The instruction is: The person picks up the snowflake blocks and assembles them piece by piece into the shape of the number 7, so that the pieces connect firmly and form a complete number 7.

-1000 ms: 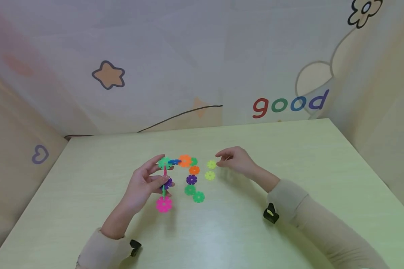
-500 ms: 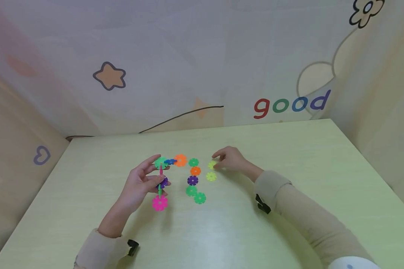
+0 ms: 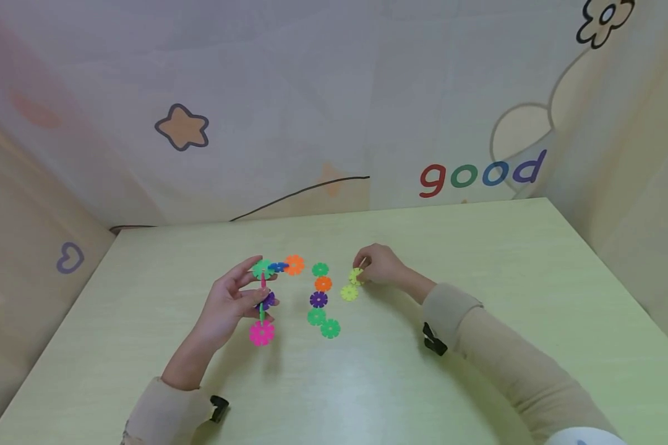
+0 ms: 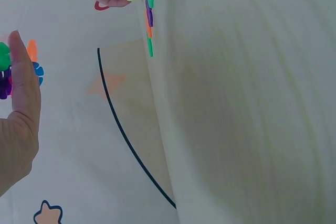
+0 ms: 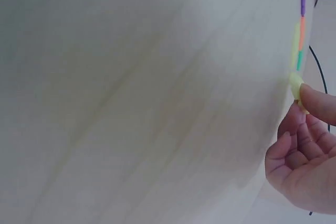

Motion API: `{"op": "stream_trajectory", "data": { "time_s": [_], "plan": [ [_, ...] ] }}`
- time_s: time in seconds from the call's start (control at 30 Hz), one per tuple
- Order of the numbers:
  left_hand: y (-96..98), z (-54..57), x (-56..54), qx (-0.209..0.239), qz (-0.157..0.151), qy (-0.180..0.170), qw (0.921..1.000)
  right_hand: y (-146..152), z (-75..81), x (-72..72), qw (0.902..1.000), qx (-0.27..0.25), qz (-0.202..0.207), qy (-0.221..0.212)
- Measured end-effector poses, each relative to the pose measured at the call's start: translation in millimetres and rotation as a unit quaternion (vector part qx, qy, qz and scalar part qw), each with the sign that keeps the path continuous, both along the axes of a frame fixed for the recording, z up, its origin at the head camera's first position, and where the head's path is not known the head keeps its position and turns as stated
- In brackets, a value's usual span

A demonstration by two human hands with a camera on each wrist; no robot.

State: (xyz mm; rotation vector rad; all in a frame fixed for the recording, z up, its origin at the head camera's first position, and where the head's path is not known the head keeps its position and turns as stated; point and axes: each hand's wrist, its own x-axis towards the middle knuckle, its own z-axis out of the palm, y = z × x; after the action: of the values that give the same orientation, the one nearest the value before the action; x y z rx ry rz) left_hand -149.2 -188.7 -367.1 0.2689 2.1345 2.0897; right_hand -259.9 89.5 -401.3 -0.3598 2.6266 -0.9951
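yellow disc [image 3: 354, 277], 2 hands [image 3: 383, 266] in head cam, 1 in r-wrist

"How is the left hand [image 3: 229, 303] posed?"

"Thumb gripping against the fingers behind it, index finger extended, forearm [image 3: 190, 363] angling in from the lower left."

"And the right hand [image 3: 385, 264]?"

"Pinching with thumb and fingertips, other fingers curled, its arm [image 3: 518, 358] slanting in from the lower right."

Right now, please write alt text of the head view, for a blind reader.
A person's left hand holds a chain of colourful flower-shaped discs above a table, while the right hand pinches a yellow disc; six more discs lie nearby.
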Motion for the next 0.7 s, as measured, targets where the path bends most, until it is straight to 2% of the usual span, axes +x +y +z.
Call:
{"op": "stream_trajectory", "data": {
  "time_s": [0.17, 0.33, 0.7],
  "plan": [
    [1.4, 0.2, 0.6, 0.002, -0.001, -0.001, 1.0000, 4.7, 7.9, 4.6, 0.9995, -0.027, -0.008, -0.013],
    [3.0, 0.8, 2.1, 0.007, -0.004, -0.004, 1.0000, 10.5, 17.1, 13.1, 0.9978, -0.066, 0.005, -0.010],
    [7.1, 3.1, 8.0, 0.016, -0.016, 0.001, 0.9997, 16.4, 31.9, 36.2, 0.9870, -0.159, 0.016, -0.012]
  ]
}}
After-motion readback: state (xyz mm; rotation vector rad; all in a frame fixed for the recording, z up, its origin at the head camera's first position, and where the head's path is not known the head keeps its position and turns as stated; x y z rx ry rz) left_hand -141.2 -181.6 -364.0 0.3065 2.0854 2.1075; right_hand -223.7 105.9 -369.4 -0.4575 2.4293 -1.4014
